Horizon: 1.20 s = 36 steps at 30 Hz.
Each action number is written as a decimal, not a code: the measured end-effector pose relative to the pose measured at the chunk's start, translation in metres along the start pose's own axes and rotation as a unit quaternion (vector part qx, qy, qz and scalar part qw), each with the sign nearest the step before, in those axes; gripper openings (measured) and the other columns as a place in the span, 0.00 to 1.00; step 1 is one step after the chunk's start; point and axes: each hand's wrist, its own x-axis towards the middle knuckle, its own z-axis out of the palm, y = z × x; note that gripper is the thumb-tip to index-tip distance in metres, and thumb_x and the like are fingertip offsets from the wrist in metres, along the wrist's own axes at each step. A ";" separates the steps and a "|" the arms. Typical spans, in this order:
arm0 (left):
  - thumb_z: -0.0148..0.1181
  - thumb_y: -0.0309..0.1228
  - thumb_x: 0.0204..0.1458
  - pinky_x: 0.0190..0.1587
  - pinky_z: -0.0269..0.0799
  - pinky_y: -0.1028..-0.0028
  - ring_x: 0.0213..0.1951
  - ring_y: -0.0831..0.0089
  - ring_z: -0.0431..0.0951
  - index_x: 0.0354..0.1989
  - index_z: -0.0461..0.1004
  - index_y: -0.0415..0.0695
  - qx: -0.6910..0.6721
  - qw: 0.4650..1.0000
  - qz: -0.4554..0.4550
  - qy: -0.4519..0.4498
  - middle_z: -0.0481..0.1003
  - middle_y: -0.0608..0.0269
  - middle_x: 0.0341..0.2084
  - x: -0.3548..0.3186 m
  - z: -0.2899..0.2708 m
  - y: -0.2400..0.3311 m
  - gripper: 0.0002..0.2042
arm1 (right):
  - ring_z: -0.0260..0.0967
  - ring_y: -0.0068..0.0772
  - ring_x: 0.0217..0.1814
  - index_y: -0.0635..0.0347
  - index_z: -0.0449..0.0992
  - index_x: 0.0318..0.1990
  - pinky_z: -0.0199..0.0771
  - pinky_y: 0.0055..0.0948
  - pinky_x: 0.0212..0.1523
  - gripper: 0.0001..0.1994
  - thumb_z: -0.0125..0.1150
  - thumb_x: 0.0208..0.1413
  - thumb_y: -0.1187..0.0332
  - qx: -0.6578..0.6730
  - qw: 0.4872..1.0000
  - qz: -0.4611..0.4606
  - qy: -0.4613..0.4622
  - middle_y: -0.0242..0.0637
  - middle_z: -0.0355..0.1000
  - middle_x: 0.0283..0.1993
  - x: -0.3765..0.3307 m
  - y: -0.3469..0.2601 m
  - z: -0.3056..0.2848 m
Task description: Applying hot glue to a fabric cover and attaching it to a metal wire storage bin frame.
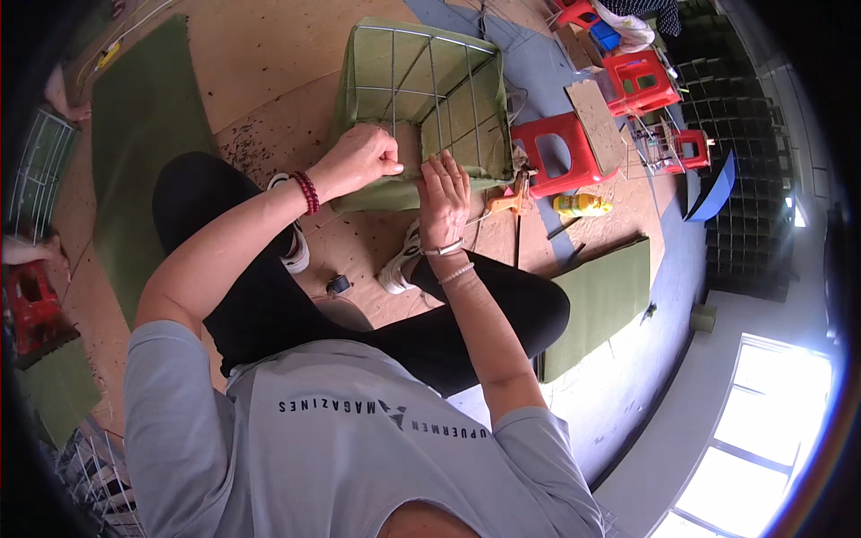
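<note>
A wire basket frame covered in green cloth stands on the floor before me, its open top showing the wires inside. My left hand, with dark red beads at its wrist, is closed in a pinch at the near rim; what lies between its fingertips is hidden. Along the same rim, my right hand has its fingers bent over the cloth-covered edge, gripping it. An orange-yellow glue gun lies just right of the basket, close to my right hand.
Red stools and a yellow bottle are at the right. Green sheets lie at the left and right. A small dark roll sits between my legs. Another person's hands flank a wire frame at far left.
</note>
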 end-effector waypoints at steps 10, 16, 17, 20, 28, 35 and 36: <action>0.66 0.24 0.49 0.45 0.79 0.68 0.44 0.66 0.77 0.37 0.82 0.40 0.272 0.882 0.308 0.231 0.77 0.62 0.36 -0.072 0.001 0.012 0.07 | 0.69 0.44 0.67 0.60 0.80 0.50 0.69 0.45 0.65 0.15 0.67 0.54 0.72 0.019 1.000 -0.018 -0.017 0.42 0.78 0.55 0.000 0.012 -0.002; 0.65 0.24 0.50 0.49 0.79 0.68 0.47 0.65 0.78 0.45 0.79 0.38 0.320 0.882 0.264 0.225 0.77 0.61 0.41 -0.066 0.025 -0.010 0.13 | 0.70 0.44 0.67 0.59 0.81 0.49 0.69 0.44 0.64 0.14 0.67 0.56 0.70 0.018 1.000 0.007 -0.002 0.42 0.78 0.55 0.001 0.006 -0.001; 0.64 0.24 0.51 0.48 0.79 0.68 0.46 0.65 0.78 0.45 0.78 0.38 0.319 0.887 0.252 0.219 0.77 0.61 0.40 -0.064 0.027 -0.010 0.12 | 0.70 0.44 0.67 0.59 0.81 0.49 0.69 0.44 0.65 0.13 0.66 0.57 0.69 0.017 1.000 0.009 -0.002 0.41 0.78 0.55 0.002 0.005 0.000; 0.62 0.25 0.53 0.45 0.77 0.67 0.42 0.66 0.77 0.42 0.76 0.39 0.322 0.898 0.215 0.210 0.75 0.62 0.36 -0.060 0.034 -0.004 0.09 | 0.69 0.45 0.67 0.59 0.81 0.48 0.67 0.44 0.66 0.13 0.64 0.59 0.65 0.016 1.000 0.021 -0.010 0.39 0.79 0.54 0.003 0.002 0.000; 0.59 0.27 0.56 0.42 0.74 0.66 0.37 0.66 0.75 0.34 0.71 0.44 0.381 0.899 0.156 0.150 0.72 0.62 0.29 -0.054 0.042 0.004 0.03 | 0.70 0.50 0.63 0.60 0.81 0.45 0.60 0.47 0.66 0.17 0.52 0.68 0.56 0.010 0.996 0.061 -0.065 0.39 0.80 0.49 0.012 -0.005 0.007; 0.58 0.26 0.55 0.43 0.74 0.64 0.37 0.63 0.76 0.33 0.71 0.43 0.331 0.924 0.130 0.141 0.73 0.58 0.28 -0.052 0.039 0.014 0.02 | 0.75 0.51 0.54 0.56 0.82 0.42 0.74 0.41 0.52 0.10 0.57 0.64 0.63 0.161 0.954 0.138 -0.212 0.41 0.81 0.45 0.047 0.008 -0.026; 0.58 0.25 0.54 0.43 0.74 0.63 0.36 0.63 0.76 0.33 0.71 0.42 0.318 0.927 0.134 0.148 0.74 0.58 0.27 -0.052 0.037 0.015 0.02 | 0.75 0.50 0.53 0.57 0.82 0.42 0.75 0.41 0.50 0.08 0.59 0.61 0.66 0.129 0.975 0.094 -0.156 0.41 0.80 0.45 0.049 0.010 -0.035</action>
